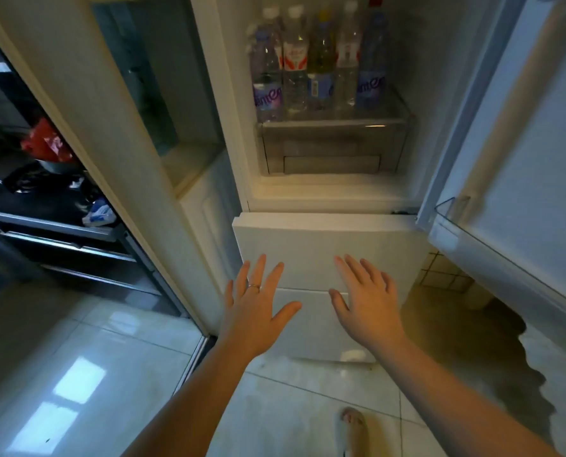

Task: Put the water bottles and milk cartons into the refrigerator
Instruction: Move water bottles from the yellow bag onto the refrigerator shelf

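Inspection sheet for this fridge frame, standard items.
Surface: fridge shelf above a clear drawer, carrying the bottles.
Job's things: five bottles upright in a row on the shelf; milk cartons, nothing seen.
Clutter: red bag on the shelving at left.
Grippers: left hand and right hand open, empty, in front of the lower drawer fronts.
Cables: nothing seen.
Surroundings: fridge door open at right; tiled floor.

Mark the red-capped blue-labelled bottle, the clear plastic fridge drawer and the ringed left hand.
Red-capped blue-labelled bottle (370,89): head view, lower blue label.
Clear plastic fridge drawer (332,143): head view, front wall.
Left hand (257,311): head view, back of the hand.
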Demonstrator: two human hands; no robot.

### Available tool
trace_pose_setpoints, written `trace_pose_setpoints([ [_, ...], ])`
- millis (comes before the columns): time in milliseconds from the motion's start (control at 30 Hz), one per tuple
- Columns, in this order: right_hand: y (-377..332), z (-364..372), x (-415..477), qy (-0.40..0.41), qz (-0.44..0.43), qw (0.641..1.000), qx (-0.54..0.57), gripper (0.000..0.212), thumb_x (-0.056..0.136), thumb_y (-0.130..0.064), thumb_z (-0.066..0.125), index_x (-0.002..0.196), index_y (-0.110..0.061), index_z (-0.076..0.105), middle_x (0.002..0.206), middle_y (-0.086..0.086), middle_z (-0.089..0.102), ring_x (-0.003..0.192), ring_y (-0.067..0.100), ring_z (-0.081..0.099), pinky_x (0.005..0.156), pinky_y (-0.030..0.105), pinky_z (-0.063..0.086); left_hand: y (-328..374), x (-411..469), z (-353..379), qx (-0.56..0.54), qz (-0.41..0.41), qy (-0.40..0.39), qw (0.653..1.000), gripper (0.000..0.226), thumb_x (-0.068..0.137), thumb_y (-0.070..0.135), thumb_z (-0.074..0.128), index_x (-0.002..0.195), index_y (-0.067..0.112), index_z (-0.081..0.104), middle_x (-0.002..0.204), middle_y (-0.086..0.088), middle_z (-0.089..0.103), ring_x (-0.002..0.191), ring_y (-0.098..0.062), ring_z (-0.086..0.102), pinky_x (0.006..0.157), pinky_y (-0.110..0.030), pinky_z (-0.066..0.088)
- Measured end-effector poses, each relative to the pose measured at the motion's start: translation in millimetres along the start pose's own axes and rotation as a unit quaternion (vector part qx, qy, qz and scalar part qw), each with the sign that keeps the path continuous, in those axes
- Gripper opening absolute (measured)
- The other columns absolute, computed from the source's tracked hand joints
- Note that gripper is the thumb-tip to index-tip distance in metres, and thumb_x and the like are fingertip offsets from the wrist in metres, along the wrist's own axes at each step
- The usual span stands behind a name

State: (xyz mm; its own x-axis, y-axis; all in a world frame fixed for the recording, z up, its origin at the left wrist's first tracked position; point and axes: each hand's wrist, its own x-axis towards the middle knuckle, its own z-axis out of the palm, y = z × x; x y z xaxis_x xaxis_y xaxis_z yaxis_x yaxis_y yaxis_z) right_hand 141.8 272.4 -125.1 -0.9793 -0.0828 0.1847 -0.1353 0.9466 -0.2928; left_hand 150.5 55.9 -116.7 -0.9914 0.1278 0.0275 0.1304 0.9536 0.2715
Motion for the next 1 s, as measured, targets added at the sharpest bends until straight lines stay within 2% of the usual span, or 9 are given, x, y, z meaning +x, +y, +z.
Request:
trace_pose_setpoints([
  [133, 3.8, -7.0, -55.1, -0.001, -0.005, 1.000, 0.001, 0.058, 0.097, -0.044, 0.048, 0.150, -0.026, 0.034, 0.153, -0.001, 0.040, 0.141, 0.026, 0.033, 0.111, 0.048, 0.028, 14.5, -52.9, 8.8, 0.002, 0.009, -0.013, 1.000, 0.082, 0.084, 0.079, 0.019, 0.155, 0.041, 0.002, 0.164, 0.009, -0.015, 0.151, -0.023, -0.013, 0.121, -0.052, 0.000],
  [333, 29.2, -17.5, -133.8, -0.026, 0.005, 1.000, 0.004, 0.056, 0.097, -0.044, 0.046, 0.149, -0.028, 0.035, 0.153, -0.004, 0.039, 0.141, 0.025, 0.033, 0.111, 0.046, 0.027, 47.2, -121.3, 42.6, -0.036, -0.003, -0.028, 0.999, 0.084, 0.080, 0.083, 0.008, 0.154, 0.044, -0.001, 0.164, 0.011, -0.014, 0.151, -0.019, -0.013, 0.119, -0.048, -0.002],
  [467, 67.7, -19.7, -187.9, -0.054, 0.011, 0.998, -0.015, 0.057, 0.093, -0.048, 0.039, 0.146, -0.027, 0.040, 0.148, -0.003, 0.046, 0.137, 0.025, 0.040, 0.106, 0.047, 0.035, 86.5, -163.3, 71.7, -0.053, -0.030, -0.056, 0.997, 0.079, 0.086, 0.078, 0.018, 0.154, 0.042, 0.002, 0.164, 0.012, -0.012, 0.151, -0.018, -0.012, 0.120, -0.046, -0.002],
  [600, 120.4, -26.8, -248.9, -0.079, 0.003, 0.997, -0.011, 0.057, 0.092, -0.048, 0.041, 0.145, -0.026, 0.043, 0.147, -0.003, 0.047, 0.136, 0.025, 0.040, 0.106, 0.048, 0.034, 147.0, -212.0, 105.9, -0.042, -0.045, -0.096, 0.993, 0.081, 0.084, 0.077, 0.016, 0.155, 0.040, 0.003, 0.165, 0.009, -0.010, 0.152, -0.020, -0.012, 0.119, -0.046, -0.003],
  [767, 201.7, -52.3, -326.0, -0.093, -0.027, 0.995, -0.011, 0.055, 0.093, -0.045, 0.048, 0.144, -0.026, 0.041, 0.147, -0.005, 0.045, 0.135, 0.024, 0.039, 0.106, 0.046, 0.033, 245.8, -279.1, 150.0, -0.038, -0.083, -0.125, 0.988, 0.085, 0.081, 0.082, 0.008, 0.155, 0.040, 0.003, 0.165, 0.007, -0.010, 0.152, -0.021, -0.011, 0.121, -0.050, 0.003],
  [900, 266.1, -77.7, -381.3, -0.099, -0.021, 0.995, -0.010, 0.055, 0.093, -0.045, 0.048, 0.144, -0.026, 0.042, 0.147, -0.003, 0.046, 0.136, 0.026, 0.041, 0.107, 0.049, 0.034, 324.0, -322.0, 180.0, -0.048, -0.096, -0.138, 0.985, 0.079, 0.086, 0.077, 0.020, 0.155, 0.041, 0.004, 0.165, 0.008, -0.008, 0.152, -0.021, -0.010, 0.121, -0.049, 0.002],
  [1000, 305.7, -99.2, -415.2, -0.105, 0.004, 0.994, -0.005, 0.057, 0.092, -0.047, 0.042, 0.145, -0.026, 0.042, 0.148, -0.003, 0.046, 0.137, 0.026, 0.040, 0.107, 0.049, 0.033, 375.6, -339.5, 190.0, -0.032, -0.075, -0.154, 0.985, 0.081, 0.084, 0.078, 0.019, 0.155, 0.041, 0.004, 0.165, 0.008, -0.008, 0.152, -0.021, -0.010, 0.121, -0.049, 0.003],
])
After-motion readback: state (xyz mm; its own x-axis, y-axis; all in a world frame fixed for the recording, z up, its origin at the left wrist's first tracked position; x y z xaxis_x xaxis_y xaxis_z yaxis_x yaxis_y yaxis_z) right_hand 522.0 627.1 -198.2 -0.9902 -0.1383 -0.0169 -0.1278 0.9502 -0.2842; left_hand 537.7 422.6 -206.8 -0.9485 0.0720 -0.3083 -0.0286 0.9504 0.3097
